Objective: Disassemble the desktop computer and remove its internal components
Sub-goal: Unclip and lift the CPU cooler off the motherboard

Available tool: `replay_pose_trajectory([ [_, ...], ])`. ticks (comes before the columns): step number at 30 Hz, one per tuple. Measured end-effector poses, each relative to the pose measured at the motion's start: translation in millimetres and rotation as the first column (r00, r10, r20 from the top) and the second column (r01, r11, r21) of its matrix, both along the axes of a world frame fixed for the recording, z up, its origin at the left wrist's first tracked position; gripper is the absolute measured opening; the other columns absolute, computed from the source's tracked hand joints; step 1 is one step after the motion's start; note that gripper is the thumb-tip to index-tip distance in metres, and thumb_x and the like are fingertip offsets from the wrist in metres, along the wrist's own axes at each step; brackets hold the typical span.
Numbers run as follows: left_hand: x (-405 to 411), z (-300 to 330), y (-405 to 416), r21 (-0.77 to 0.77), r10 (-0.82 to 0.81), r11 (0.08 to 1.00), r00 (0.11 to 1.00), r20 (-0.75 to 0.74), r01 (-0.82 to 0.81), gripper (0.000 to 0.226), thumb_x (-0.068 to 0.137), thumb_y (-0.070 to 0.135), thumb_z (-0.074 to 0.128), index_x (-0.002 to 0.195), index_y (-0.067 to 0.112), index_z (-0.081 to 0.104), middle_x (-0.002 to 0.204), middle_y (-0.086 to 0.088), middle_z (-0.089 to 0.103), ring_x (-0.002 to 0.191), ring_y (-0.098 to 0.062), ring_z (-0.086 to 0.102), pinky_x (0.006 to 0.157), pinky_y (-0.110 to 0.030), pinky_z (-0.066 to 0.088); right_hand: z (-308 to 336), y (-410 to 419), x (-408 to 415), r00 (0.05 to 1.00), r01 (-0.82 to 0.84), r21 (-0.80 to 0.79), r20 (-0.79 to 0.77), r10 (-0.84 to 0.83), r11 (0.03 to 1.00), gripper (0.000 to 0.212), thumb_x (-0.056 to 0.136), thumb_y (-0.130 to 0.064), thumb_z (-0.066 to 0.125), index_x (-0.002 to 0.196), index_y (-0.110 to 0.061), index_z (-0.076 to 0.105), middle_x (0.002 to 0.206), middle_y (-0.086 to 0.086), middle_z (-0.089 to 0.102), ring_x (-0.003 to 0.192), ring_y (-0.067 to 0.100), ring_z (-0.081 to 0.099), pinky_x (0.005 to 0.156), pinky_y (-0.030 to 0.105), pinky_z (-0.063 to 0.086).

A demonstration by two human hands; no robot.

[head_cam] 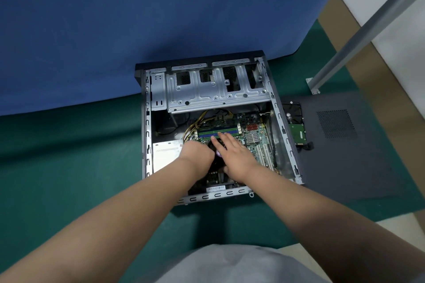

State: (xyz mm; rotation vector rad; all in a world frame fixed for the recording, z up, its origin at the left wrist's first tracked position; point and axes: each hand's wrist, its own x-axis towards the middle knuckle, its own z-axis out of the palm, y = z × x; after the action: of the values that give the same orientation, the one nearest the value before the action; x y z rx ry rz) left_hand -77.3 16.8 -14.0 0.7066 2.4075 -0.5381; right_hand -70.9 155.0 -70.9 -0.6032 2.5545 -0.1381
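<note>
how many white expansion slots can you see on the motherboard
2 white expansion slots: one just right of the right hand, the other beside it, nearer the case wall. More may be hidden under the hands.

— How many of each have you got there?
— One open computer case (147,122), one motherboard (253,131), one hard drive (296,126), one side panel (345,145), and my two hands (200,154) (234,154).
</note>
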Motion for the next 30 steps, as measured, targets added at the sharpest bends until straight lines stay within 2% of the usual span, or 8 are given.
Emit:
replay_pose_trajectory([
  [3,-1.6,-1.6,-8.8,0.019,-0.064,0.998,0.998,-0.017,0.065,0.020,0.090,0.013,0.050,0.102,0.018,0.064,0.096,0.002,0.065,0.089,-0.019,0.063,0.061,-0.028,0.036,-0.3,-0.1,-0.1,1.000,0.004,-0.007,-0.003,-0.004,1.000,0.097,0.087,-0.023,0.063,0.151,-0.021,-0.010,0.159,0.006,-0.010,0.146,0.023,-0.010,0.116,0.035,0.002],
  [7,3.8,0.1,-17.7,0.051,-0.112,0.992,0.987,-0.114,0.119,0.019,0.088,0.017,0.048,0.095,0.020,0.065,0.096,0.001,0.068,0.093,-0.022,0.059,0.086,-0.035,0.030,-1.4,-0.3,-0.9,1.000,0.009,-0.014,-0.009,-0.009,1.000,0.097,0.088,-0.025,0.063,0.151,-0.022,-0.010,0.159,0.005,-0.011,0.145,0.023,-0.010,0.116,0.034,0.000],
  [12,2.2,2.7,-35.8,0.316,0.147,0.945,0.974,-0.170,-0.087,0.026,0.090,0.023,0.044,0.106,0.020,0.064,0.106,-0.001,0.062,0.105,-0.024,0.049,0.089,-0.038,0.031,-3.4,0.4,-1.1,1.000,0.023,-0.033,0.001,-0.023,0.999,0.098,0.088,-0.034,0.063,0.150,-0.023,-0.011,0.159,0.004,-0.012,0.145,0.021,-0.012,0.115,0.034,-0.002],
  [14,-2.9,0.9,-48.0,0.513,0.312,0.826,0.948,-0.068,-0.235,0.029,0.093,0.024,0.048,0.118,0.023,0.061,0.111,-0.001,0.064,0.108,-0.024,0.052,0.094,-0.038,0.036,-3.9,0.9,-1.2,1.000,0.025,-0.036,0.001,-0.025,0.999,0.098,0.088,-0.037,0.063,0.150,-0.024,-0.011,0.159,0.003,-0.013,0.145,0.021,-0.013,0.115,0.033,-0.002],
  [16,-6.4,-0.4,-57.1,0.680,0.521,0.577,0.845,0.120,-0.453,0.029,0.092,0.026,0.056,0.120,0.021,0.061,0.107,-0.001,0.068,0.105,-0.022,0.058,0.092,-0.035,0.044,-3.9,1.3,-0.9,1.000,0.025,-0.037,-0.001,-0.025,0.999,0.098,0.088,-0.038,0.062,0.150,-0.024,-0.011,0.158,0.003,-0.013,0.145,0.020,-0.013,0.114,0.033,-0.002],
  [18,-9.0,-3.0,-62.0,0.743,0.636,0.347,0.726,0.262,-0.572,0.019,0.089,0.025,0.062,0.106,0.022,0.067,0.095,0.002,0.069,0.097,-0.017,0.061,0.084,-0.029,0.047,-4.1,1.5,-0.6,1.000,0.022,-0.037,-0.002,-0.022,0.999,0.098,0.088,-0.039,0.062,0.150,-0.024,-0.012,0.158,0.003,-0.014,0.145,0.020,-0.013,0.114,0.034,-0.002],
  [20,-11.7,-6.5,-64.2,0.750,0.687,0.221,0.646,0.334,-0.623,0.007,0.087,0.025,0.063,0.092,0.025,0.068,0.091,0.005,0.069,0.091,-0.012,0.062,0.079,-0.026,0.048,-4.2,1.4,-0.6,1.000,0.020,-0.034,-0.001,-0.020,0.999,0.098,0.088,-0.039,0.062,0.150,-0.024,-0.012,0.158,0.003,-0.015,0.145,0.020,-0.014,0.114,0.035,-0.002],
  [30,-23.1,-17.1,-60.4,0.634,0.643,0.425,0.708,0.291,-0.646,0.007,0.083,0.027,0.062,0.088,0.029,0.066,0.088,0.012,0.067,0.087,-0.010,0.063,0.078,-0.029,0.052,-3.6,0.9,-1.1,0.999,0.033,-0.050,0.016,-0.032,0.998,0.098,0.088,-0.040,0.061,0.149,-0.025,-0.014,0.158,0.002,-0.017,0.144,0.019,-0.016,0.114,0.035,-0.004],
])
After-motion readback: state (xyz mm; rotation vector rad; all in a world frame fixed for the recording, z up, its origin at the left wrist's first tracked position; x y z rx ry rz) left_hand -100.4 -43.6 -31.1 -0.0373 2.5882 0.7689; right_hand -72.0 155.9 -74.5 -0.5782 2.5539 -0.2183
